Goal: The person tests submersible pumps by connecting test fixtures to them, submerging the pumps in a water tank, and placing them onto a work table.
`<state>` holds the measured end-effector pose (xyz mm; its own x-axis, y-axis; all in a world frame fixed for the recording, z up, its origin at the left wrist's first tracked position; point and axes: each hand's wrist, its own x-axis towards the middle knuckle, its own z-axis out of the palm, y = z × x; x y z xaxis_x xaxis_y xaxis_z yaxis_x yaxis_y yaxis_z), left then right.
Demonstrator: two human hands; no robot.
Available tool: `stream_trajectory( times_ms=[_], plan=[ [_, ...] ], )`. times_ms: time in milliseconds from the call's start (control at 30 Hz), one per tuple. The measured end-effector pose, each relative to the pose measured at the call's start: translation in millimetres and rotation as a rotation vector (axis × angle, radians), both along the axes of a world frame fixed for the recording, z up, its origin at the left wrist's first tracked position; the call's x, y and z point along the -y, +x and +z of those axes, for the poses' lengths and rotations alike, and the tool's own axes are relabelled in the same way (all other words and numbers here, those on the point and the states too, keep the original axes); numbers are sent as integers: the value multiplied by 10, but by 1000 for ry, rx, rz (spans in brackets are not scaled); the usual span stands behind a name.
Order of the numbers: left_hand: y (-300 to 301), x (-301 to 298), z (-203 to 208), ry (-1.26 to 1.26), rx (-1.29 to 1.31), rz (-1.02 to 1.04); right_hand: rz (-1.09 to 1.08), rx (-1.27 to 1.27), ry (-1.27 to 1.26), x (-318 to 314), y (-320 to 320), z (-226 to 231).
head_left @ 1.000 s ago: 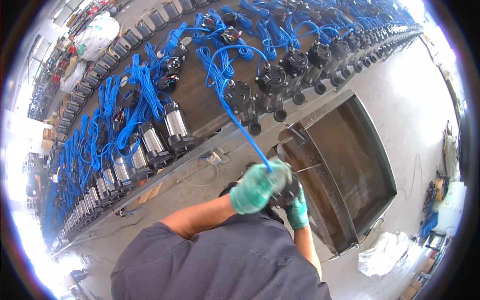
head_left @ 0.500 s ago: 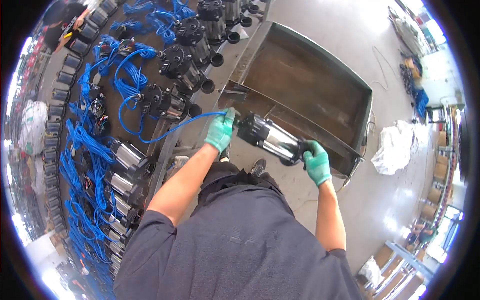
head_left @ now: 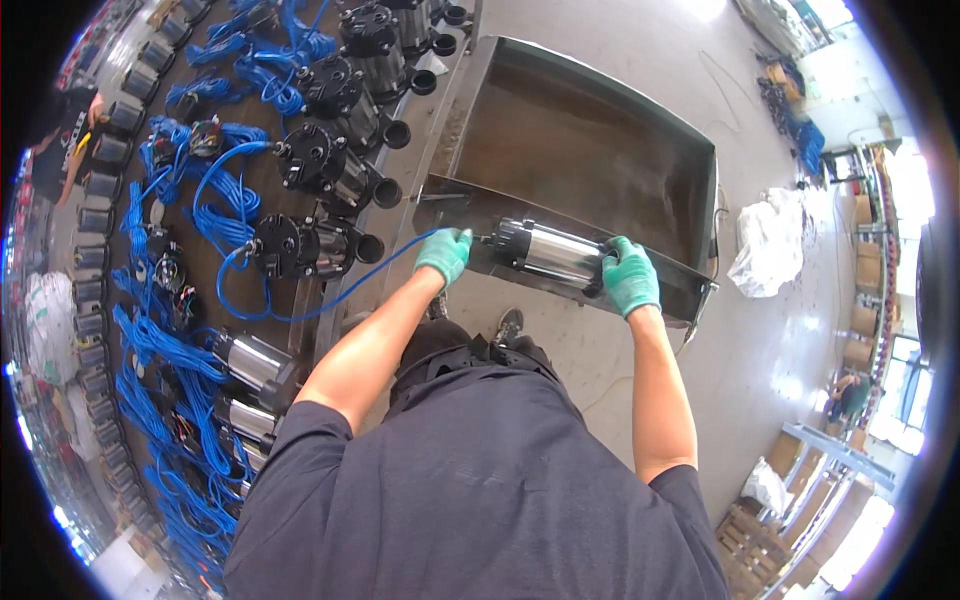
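Before me a steel pump (head_left: 562, 256) with black ends lies almost level over the near part of a metal tank (head_left: 590, 130). My right hand (head_left: 630, 277), in a green glove, is closed around the pump's black right end. My left hand (head_left: 446, 254), also gloved in green, grips a blue cable (head_left: 372, 277) just off the pump's left end. From that hand the cable sags leftward to the workbench. Whether the pump touches the tank, I cannot tell.
To the left, a dark workbench (head_left: 215, 285) carries several upright pumps (head_left: 295, 247), lying pumps (head_left: 252, 362) and blue cable coils (head_left: 225, 205). Another person (head_left: 65, 150) stands at the far left. White plastic sheeting (head_left: 768, 245) lies on the floor at right.
The pump has moved slightly right and up over the tank's near edge, and has levelled. Both hands moved with it, still holding the pump and cable. The view has shifted.
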<state>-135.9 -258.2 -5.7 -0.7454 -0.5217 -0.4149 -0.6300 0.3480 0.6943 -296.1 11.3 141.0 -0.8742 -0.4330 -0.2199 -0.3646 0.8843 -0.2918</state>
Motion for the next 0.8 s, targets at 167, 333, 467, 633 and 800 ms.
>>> stream_trajectory(
  times_ms=[167, 333, 467, 633, 800],
  plan=[
    [73, -438, 418, 52, -317, -32, -111, -32, 20, 29, 64, -33],
    [-38, -650, 459, -1, -274, -84, -155, -10, 39, 82, 65, -20],
    [-83, -610, 528, 27, -220, -164, -148, 43, 33, 10, 108, 59],
    [55, -429, 12, -156, -294, -161, -66, 104, -8, 57, 66, 50],
    [-31, -599, 445, 39, -205, -57, -166, 278, -707, -699, 37, -25]
  ],
)
